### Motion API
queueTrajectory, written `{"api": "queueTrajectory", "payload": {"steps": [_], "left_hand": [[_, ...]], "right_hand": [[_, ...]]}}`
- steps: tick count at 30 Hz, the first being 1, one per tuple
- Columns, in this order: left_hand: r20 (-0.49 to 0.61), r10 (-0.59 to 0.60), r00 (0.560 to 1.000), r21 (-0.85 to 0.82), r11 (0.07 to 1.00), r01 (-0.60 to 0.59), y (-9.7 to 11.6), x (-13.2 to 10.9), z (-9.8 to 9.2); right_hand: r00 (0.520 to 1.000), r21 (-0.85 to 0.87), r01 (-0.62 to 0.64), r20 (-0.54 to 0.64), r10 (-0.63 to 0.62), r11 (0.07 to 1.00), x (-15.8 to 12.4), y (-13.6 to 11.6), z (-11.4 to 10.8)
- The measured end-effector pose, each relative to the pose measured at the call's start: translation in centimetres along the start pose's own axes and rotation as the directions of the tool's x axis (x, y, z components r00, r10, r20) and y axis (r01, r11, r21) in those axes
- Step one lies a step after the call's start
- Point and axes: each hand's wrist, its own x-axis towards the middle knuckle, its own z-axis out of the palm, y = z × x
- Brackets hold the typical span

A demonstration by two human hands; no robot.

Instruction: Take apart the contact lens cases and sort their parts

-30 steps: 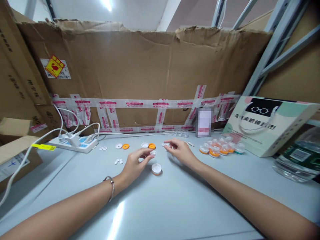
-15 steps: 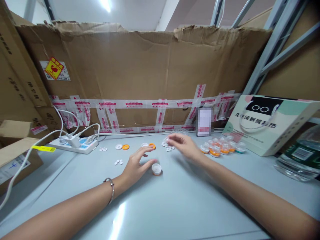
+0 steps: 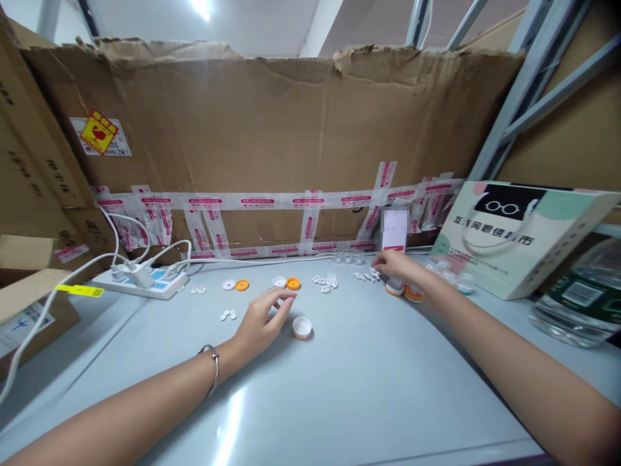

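My left hand (image 3: pixel 266 318) rests over the table with loosely curled fingers, thumb and forefinger apart, and nothing in it. Just right of its fingertips stands a small round container (image 3: pixel 302 327) with a white upper part and an orange base. My right hand (image 3: pixel 394 264) reaches far back on the right, its fingertips pinched together at a group of small white plastic pieces (image 3: pixel 359 276). What those fingers hold is too small to make out. Under the right wrist sit several orange-based round containers (image 3: pixel 413 294), partly hidden by the arm. More small white pieces (image 3: pixel 330 280) lie left of that hand.
White discs (image 3: pixel 228 285) and orange rings (image 3: pixel 293 283) lie behind my left hand, near small white buttons (image 3: pixel 228 315). Clear cups (image 3: pixel 348 257) stand at the back. Around them are a power strip (image 3: pixel 160 285), phone (image 3: pixel 394 228), gift box (image 3: pixel 514 272) and water bottle (image 3: pixel 577 304).
My right hand has moved right, from the middle group of white pieces to the group beside the orange-based containers. My left hand's fingers have curled in slightly, and the view has shifted a little.
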Motion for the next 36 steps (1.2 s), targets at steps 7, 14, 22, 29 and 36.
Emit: {"api": "queueTrajectory", "payload": {"steps": [7, 14, 22, 29, 36], "left_hand": [[0.065, -0.028, 0.997, 0.048, 0.999, 0.025, 0.0, -0.1, -0.6], [0.292, -0.048, 0.955, 0.136, 0.991, 0.008, -0.2, -0.2, -0.5], [0.332, -0.047, 0.942, 0.150, 0.989, -0.003, -1.1, -0.3, 0.1], [0.327, -0.079, 0.942, 0.096, 0.994, 0.050, -1.2, -0.3, 0.0], [0.327, -0.077, 0.942, 0.091, 0.995, 0.050, -0.9, -0.4, -0.4]], "right_hand": [[1.000, -0.051, -0.005, -0.020, 0.004, 0.999, -1.3, -1.4, -0.9], [0.966, 0.118, 0.250, -0.100, -0.239, 0.961, -5.8, -6.9, -2.1], [0.758, 0.569, 0.484, 0.106, -0.643, 0.665, -11.7, -13.6, 2.5], [0.743, 0.638, 0.482, 0.065, -0.666, 0.600, -11.7, -13.6, 3.1], [0.738, 0.635, 0.575, -0.131, -0.662, 0.516, -10.3, -13.6, 2.4]]}}
